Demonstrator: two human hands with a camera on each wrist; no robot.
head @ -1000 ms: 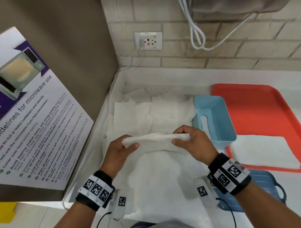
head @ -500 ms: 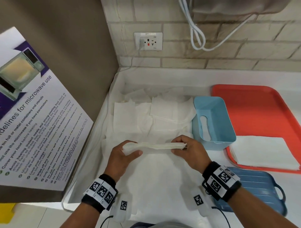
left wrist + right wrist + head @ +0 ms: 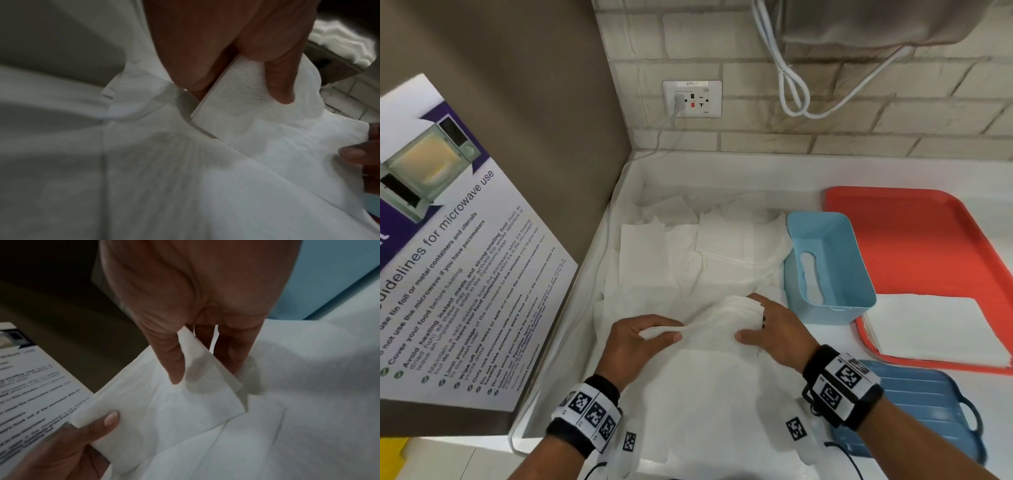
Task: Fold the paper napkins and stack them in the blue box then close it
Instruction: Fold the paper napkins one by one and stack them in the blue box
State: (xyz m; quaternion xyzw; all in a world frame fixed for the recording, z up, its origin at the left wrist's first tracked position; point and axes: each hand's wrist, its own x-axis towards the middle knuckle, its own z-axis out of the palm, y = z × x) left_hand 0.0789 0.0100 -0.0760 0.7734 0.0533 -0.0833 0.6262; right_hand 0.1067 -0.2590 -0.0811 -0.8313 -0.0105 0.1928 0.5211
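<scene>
A folded white paper napkin (image 3: 709, 323) is held low over the spread napkins (image 3: 688, 404) on the counter. My left hand (image 3: 650, 334) pinches its left end between thumb and fingers, seen close in the left wrist view as the napkin (image 3: 236, 100). My right hand (image 3: 763, 329) pinches its right end, with the thumb on top of the napkin (image 3: 185, 402) and fingers beneath. The light blue box (image 3: 825, 270) stands open just right of my right hand, with one napkin standing against its inner wall. Its darker blue lid (image 3: 924, 411) lies at the near right.
A red tray (image 3: 914, 236) at the right carries a stack of white napkins (image 3: 931, 329). More loose napkins (image 3: 688, 246) cover the counter behind my hands. A brown wall with a microwave poster (image 3: 448, 257) stands at the left. A tiled wall with a socket (image 3: 692, 99) is behind.
Both hands have lowered the folded napkin toward the spread napkins and brought it nearer to me. It has tilted flatter, so its top face now shows.
</scene>
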